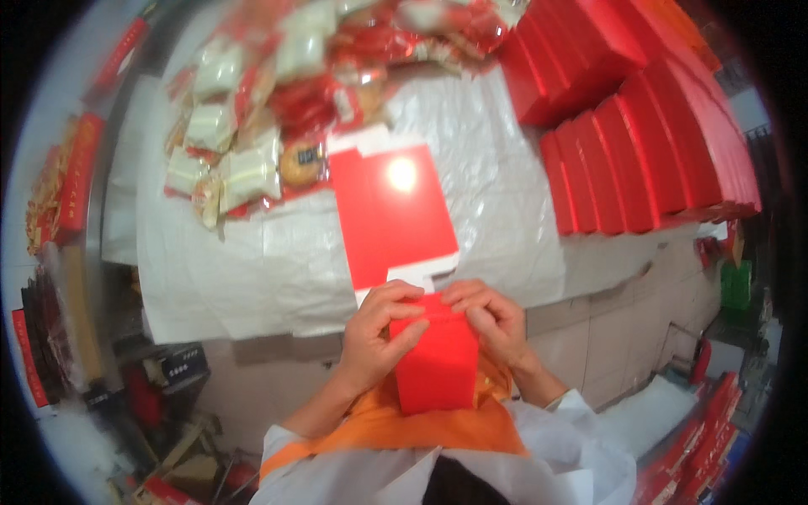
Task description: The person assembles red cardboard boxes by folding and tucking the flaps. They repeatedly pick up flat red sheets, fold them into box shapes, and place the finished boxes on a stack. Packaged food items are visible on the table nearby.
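Observation:
I hold a small red cardboard box [436, 366] upright against my chest, just below the table edge. My left hand [377, 332] grips its left side, with the thumb lying across the front near the top. My right hand [488, 318] clasps the top right corner, fingers curled over the upper flap. Right behind my hands a flat, unfolded red box blank [389, 210] with white flaps lies on the table, pointing away from me.
White plastic sheeting [497, 168] covers the table. A heap of wrapped pastries and biscuits [252, 118] fills the far left. Rows of finished red boxes [648, 151] stand at the right. More red cartons [690, 454] and clutter sit on the floor on both sides.

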Demonstrator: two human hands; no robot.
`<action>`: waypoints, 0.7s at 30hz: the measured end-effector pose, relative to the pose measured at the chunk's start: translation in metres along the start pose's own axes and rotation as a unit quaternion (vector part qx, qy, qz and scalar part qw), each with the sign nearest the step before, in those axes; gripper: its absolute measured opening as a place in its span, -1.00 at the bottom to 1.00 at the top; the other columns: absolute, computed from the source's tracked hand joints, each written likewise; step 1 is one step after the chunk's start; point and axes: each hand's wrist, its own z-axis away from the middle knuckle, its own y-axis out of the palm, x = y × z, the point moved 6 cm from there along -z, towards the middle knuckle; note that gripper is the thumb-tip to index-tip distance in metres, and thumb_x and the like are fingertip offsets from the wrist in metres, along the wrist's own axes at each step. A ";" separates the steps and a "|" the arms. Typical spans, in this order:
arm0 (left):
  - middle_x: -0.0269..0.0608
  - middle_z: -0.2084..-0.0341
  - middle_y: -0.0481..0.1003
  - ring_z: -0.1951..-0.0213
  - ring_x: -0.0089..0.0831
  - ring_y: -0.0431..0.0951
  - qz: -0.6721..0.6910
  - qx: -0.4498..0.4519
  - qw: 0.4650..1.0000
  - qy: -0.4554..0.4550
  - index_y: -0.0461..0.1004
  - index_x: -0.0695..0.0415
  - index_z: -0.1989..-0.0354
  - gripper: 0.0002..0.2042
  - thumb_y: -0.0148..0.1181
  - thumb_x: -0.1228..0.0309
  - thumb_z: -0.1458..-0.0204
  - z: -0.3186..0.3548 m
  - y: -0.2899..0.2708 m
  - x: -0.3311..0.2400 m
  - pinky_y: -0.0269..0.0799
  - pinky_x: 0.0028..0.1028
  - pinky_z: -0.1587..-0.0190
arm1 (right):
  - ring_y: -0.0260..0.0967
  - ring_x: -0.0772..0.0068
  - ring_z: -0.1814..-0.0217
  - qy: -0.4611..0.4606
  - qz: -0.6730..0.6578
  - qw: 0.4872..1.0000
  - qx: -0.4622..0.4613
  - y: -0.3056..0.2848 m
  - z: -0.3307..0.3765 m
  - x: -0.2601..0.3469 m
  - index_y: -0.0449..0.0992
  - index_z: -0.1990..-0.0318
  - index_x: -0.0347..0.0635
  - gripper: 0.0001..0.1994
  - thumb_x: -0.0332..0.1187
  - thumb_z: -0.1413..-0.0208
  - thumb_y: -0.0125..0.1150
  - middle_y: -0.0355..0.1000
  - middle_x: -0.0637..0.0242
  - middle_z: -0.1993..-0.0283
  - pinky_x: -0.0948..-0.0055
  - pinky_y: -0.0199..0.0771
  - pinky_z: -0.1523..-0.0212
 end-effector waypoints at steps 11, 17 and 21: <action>-0.21 0.26 0.38 0.22 -0.53 0.40 0.148 -0.070 0.973 -0.162 0.26 0.18 0.13 -0.65 0.17 0.35 0.07 -0.075 -0.103 0.007 0.35 -0.55 0.22 | 0.28 0.51 0.06 -0.136 0.250 0.955 -0.088 -0.038 -0.171 0.080 0.31 0.05 -0.30 -0.73 -0.53 -0.07 -0.10 0.33 0.23 0.06 0.51 0.26 0.06; -0.18 0.09 0.31 0.07 -0.44 0.35 0.256 -0.312 0.887 -0.222 0.15 0.19 -0.05 -0.66 -0.15 0.32 -0.13 -0.027 -0.116 0.095 0.28 -0.43 0.03 | 0.09 -0.02 -0.12 -0.252 0.630 0.711 -0.183 -0.129 -0.326 0.038 0.21 -0.01 -0.35 -0.45 -0.10 0.02 0.12 0.14 -0.05 -0.07 0.15 0.12 -0.05; -0.18 0.10 0.30 0.06 -0.45 0.33 0.290 -0.324 0.871 -0.227 0.15 0.22 -0.04 -0.65 -0.19 0.28 -0.15 -0.021 -0.105 0.103 0.26 -0.44 0.02 | 0.10 -0.02 -0.09 -0.282 0.721 0.589 -0.232 -0.144 -0.365 0.024 0.25 0.04 -0.34 -0.40 -0.01 0.11 0.15 0.18 -0.03 -0.01 0.09 0.14 0.02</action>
